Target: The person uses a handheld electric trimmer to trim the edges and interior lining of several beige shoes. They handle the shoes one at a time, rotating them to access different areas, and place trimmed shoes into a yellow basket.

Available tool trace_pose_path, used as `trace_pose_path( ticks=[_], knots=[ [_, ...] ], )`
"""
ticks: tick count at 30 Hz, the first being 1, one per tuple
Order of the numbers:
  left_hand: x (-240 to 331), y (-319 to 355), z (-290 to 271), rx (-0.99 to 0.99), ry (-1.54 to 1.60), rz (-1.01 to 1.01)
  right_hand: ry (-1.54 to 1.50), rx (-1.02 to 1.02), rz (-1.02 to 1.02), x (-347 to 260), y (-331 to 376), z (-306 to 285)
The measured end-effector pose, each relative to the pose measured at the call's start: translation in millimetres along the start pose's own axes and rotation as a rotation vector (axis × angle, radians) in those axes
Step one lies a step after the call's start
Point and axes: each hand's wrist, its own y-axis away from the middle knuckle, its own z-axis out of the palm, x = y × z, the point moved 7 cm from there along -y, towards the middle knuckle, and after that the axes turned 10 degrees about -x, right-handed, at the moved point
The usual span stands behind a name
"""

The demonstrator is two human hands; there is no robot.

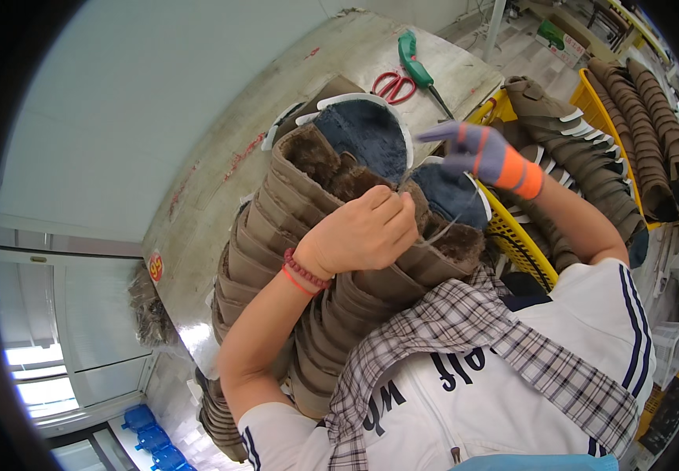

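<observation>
Long nested stacks of brown boot uppers [276, 212] with furry lining lie on the table in front of me. At their far end, two dark blue fuzzy pieces with white edges show, the larger blue piece [367, 133] to the left of the smaller one [451, 192]. My bare left hand [371, 226], with beaded and red bands at the wrist, is closed in a pinch over the stack ends. A thin pale strand [451, 228] loops beside its fingers. My right hand [476, 153], in a grey and orange glove, hovers above the smaller blue piece, fingers stretched out and slightly blurred.
Red-handled scissors [394, 88] and a green-handled tool [415, 63] with a dark shaft lie on the table's far part. A yellow crate [524, 243] of more uppers stands at the right, another yellow crate [614, 125] beyond. Blue bottles [151, 436] stand at lower left.
</observation>
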Motion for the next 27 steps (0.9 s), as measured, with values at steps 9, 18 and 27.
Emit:
trace_pose_path(
  ticks=[9, 18, 27],
  knots=[
    [-7, 8, -14, 0.176, -0.057, -0.058, -0.012, -0.113, -0.041, -4, -20, 54],
    [-11, 34, -4, -0.293, 0.109, -0.507, 0.68, 0.035, -0.044, 7, -7, 15],
    [4, 110, -11, 0.183, 1.342, -0.869, -0.396, 0.101, -0.011, 61, -14, 18]
  ],
)
